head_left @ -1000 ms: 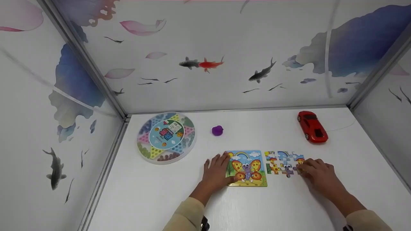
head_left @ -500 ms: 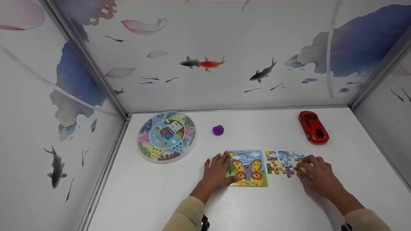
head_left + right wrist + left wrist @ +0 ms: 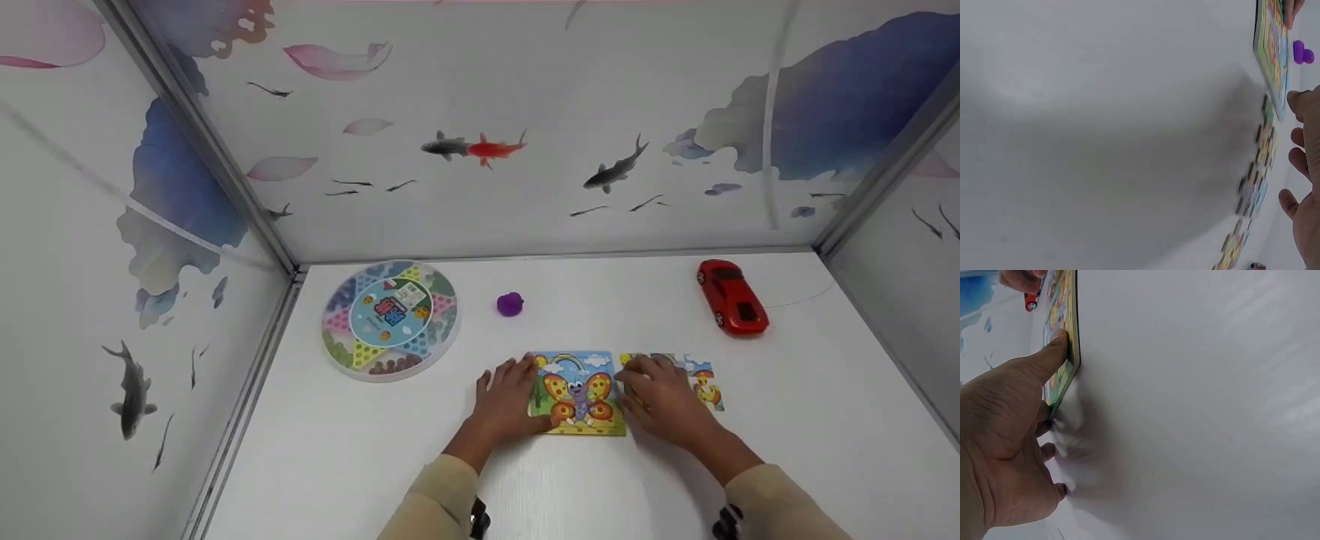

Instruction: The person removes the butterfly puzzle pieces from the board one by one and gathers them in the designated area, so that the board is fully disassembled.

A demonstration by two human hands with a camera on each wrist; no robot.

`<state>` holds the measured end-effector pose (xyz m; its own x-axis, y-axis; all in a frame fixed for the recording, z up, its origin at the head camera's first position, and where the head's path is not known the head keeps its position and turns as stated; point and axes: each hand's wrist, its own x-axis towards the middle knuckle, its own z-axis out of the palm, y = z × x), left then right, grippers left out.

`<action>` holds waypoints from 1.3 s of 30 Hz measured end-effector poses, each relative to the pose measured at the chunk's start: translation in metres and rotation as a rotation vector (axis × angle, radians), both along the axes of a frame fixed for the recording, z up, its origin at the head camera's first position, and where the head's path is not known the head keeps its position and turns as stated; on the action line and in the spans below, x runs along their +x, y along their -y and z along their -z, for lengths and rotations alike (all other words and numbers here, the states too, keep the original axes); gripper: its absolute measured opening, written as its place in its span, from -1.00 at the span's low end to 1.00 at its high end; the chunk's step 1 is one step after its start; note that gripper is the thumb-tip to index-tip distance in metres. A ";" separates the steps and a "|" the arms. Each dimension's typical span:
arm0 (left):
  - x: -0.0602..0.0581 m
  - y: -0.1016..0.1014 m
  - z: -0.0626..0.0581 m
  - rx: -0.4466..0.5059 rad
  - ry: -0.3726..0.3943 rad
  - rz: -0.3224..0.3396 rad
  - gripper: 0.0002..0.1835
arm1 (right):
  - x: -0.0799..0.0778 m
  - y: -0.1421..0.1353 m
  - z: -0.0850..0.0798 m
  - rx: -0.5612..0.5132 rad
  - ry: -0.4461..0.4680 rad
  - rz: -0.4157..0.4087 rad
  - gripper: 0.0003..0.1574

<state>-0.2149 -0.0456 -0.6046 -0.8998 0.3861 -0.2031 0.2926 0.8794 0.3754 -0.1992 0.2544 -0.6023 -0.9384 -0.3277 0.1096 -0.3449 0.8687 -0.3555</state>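
A square butterfly puzzle picture board (image 3: 581,386) lies flat on the white table. At its left side rests my left hand (image 3: 506,405), thumb laid over the near edge and other fingers spread along the left edge; the left wrist view shows that thumb (image 3: 1055,351) on top of the board. My right hand (image 3: 667,401) is over the joined jigsaw pieces (image 3: 705,386), fingertips right at the board's right edge. No piece shows between its loosely bent fingers (image 3: 1297,160) in the right wrist view. The hand covers much of the left pieces in the head view.
A round Chinese checkers set (image 3: 390,321) lies at the back left. A small purple toy (image 3: 510,304) is behind the board, and a red toy car (image 3: 731,298) stands at the back right. Printed wall panels (image 3: 525,217) enclose the table.
My right hand has moved left from the right end of the jigsaw pieces to the board's right edge, uncovering the right-hand pieces. My left hand has stayed on the board.
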 end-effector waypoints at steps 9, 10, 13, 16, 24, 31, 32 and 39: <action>0.001 0.000 -0.003 -0.012 0.024 0.010 0.28 | -0.001 0.066 0.003 -0.012 0.012 -0.187 -0.60; 0.001 -0.001 -0.004 -0.023 0.024 0.011 0.31 | -0.001 0.071 0.004 -0.005 0.027 -0.200 -0.59; 0.003 -0.003 -0.007 -0.067 0.005 0.019 0.38 | -0.001 0.083 0.006 -0.001 0.059 -0.234 -0.54; 0.004 -0.004 -0.007 -0.092 -0.017 0.024 0.42 | -0.001 0.090 0.006 -0.016 0.087 -0.249 -0.54; 0.002 -0.001 -0.002 -0.080 -0.013 0.019 0.42 | -0.002 0.105 0.000 -0.014 0.154 -0.211 -0.48; -0.001 -0.001 0.004 -0.091 -0.015 0.025 0.40 | -0.006 0.118 -0.007 0.018 0.209 -0.171 -0.32; -0.001 -0.001 0.005 -0.088 -0.015 0.024 0.40 | -0.006 0.119 -0.008 0.024 0.219 -0.165 -0.27; 0.001 -0.001 0.001 -0.088 -0.029 0.032 0.37 | -0.005 0.123 -0.007 0.030 0.223 -0.142 -0.15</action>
<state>-0.2137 -0.0451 -0.6051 -0.8932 0.3969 -0.2114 0.3311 0.8986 0.2879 -0.2038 0.1317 -0.5956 -0.8828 -0.4575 -0.1067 -0.3797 0.8286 -0.4114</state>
